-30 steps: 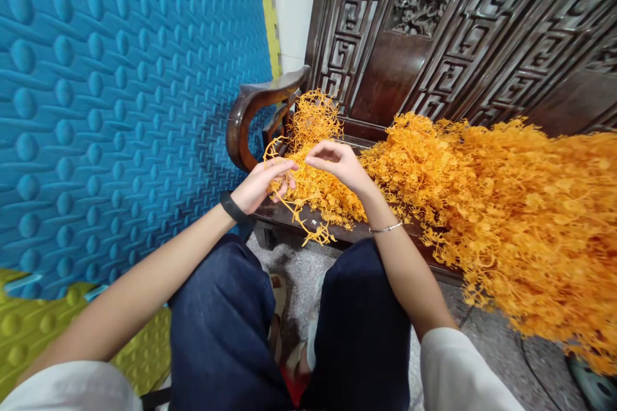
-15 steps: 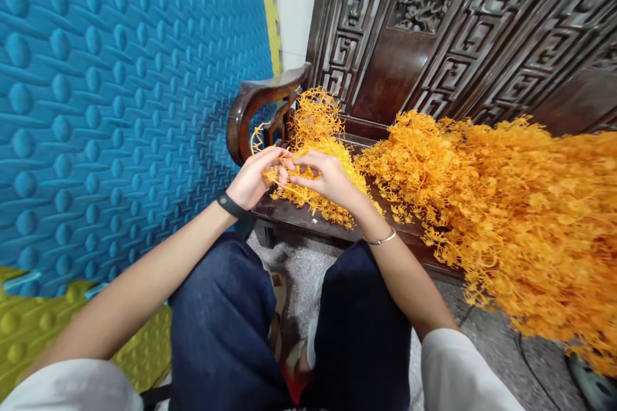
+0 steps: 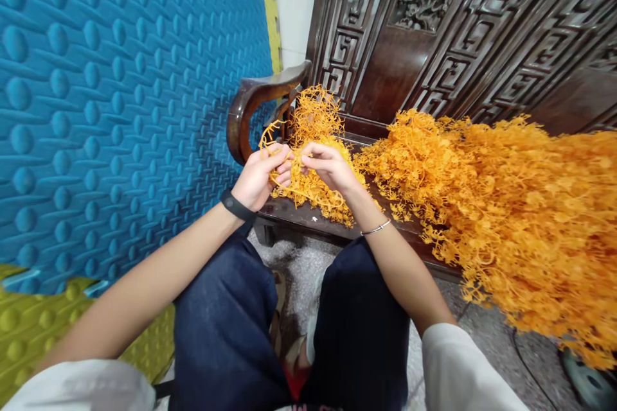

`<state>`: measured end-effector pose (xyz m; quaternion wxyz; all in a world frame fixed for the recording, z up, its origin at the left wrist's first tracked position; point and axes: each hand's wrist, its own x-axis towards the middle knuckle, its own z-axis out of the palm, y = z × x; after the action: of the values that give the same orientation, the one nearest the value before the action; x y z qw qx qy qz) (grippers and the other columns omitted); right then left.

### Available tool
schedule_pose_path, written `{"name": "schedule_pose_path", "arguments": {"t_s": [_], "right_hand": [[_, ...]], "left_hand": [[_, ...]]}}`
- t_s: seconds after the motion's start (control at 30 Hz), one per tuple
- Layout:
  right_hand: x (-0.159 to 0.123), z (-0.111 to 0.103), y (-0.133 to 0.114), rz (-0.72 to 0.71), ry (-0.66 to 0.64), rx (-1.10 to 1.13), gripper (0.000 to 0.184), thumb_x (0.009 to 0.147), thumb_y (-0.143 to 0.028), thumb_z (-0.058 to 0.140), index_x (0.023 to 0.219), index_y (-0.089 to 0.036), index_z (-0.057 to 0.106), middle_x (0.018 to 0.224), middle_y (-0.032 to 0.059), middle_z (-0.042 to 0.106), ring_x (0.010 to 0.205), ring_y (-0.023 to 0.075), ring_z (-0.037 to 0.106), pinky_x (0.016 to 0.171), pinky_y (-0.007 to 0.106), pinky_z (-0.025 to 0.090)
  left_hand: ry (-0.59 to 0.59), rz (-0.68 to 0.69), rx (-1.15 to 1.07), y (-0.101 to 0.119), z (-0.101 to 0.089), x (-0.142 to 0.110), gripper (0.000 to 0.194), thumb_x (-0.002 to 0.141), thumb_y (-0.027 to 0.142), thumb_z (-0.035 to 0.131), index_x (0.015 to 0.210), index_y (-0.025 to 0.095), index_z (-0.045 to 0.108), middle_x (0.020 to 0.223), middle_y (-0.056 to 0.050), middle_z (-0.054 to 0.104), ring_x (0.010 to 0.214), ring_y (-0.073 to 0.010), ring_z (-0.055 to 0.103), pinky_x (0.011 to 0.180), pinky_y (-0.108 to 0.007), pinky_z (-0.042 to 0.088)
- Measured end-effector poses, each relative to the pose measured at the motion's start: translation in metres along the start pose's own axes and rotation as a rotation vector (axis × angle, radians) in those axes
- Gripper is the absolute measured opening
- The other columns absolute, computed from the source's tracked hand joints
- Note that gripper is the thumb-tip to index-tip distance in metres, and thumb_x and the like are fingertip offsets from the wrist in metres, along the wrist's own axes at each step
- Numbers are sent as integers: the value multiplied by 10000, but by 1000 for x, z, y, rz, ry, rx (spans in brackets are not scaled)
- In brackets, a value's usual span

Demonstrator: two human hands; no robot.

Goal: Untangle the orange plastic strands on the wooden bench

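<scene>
My left hand [image 3: 259, 174] and my right hand [image 3: 329, 166] meet over the left end of a dark wooden bench [image 3: 289, 213]. Both are closed on a thin orange plastic strand [image 3: 270, 135] that loops up from my left fingers. Right under the hands lies a small orange pile [image 3: 315, 187] of the same tangled pieces. A much bigger orange heap [image 3: 520, 205] covers the bench to the right and spills over its front edge. A black band sits on my left wrist, a thin bracelet on my right.
A blue embossed foam mat [image 3: 120, 90] stands as a wall on the left, with a yellow-green mat [image 3: 29, 321] below it. The bench's curved armrest [image 3: 250, 103] and carved backrest [image 3: 434, 13] rise behind the piles. My knees in dark trousers [image 3: 226, 321] are below, over speckled floor.
My hands came together from apart and rose slightly toward the armrest. The loose strand that hung over the bench edge has been gathered up into my left hand.
</scene>
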<state>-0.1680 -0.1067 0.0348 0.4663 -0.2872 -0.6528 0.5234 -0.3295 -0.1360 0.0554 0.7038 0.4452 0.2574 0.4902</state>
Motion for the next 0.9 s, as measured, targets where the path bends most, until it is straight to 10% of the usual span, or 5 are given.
{"name": "schedule_pose_path", "arguments": {"t_s": [0.27, 0.47, 0.57, 0.9], "right_hand": [[2, 10, 1, -53, 122, 142, 308, 662, -475, 642, 693, -221, 471, 703, 4, 471, 657, 135, 449, 678, 316, 440], [2, -98, -1, -287, 656, -155, 305, 708, -513, 544, 694, -236, 417, 740, 9, 454, 686, 139, 452, 672, 301, 411], [-2, -126, 12, -122, 764, -318, 291, 635, -466, 621, 680, -215, 481, 668, -16, 475, 618, 114, 436, 616, 275, 386], [7, -114, 40, 57, 839, -460, 170, 600, -170, 648, 704, -195, 516, 466, -86, 483, 459, 97, 445, 537, 242, 375]], "left_hand": [[-30, 9, -86, 4, 15, -5, 193, 848, 189, 568, 681, 156, 476, 464, 89, 298, 357, -23, 289, 378, -148, 278], [76, 18, -69, 6, -5, -18, 206, 825, 250, 610, 687, 156, 490, 451, 98, 288, 341, -23, 293, 359, -148, 274], [81, 50, -19, 6, -10, -18, 157, 758, 231, 658, 716, 146, 533, 506, 52, 466, 414, -51, 435, 438, -181, 386], [-30, -73, 23, 2, -1, -8, 210, 721, 198, 585, 911, 111, 603, 810, -83, 700, 571, -127, 597, 558, -273, 509]]}}
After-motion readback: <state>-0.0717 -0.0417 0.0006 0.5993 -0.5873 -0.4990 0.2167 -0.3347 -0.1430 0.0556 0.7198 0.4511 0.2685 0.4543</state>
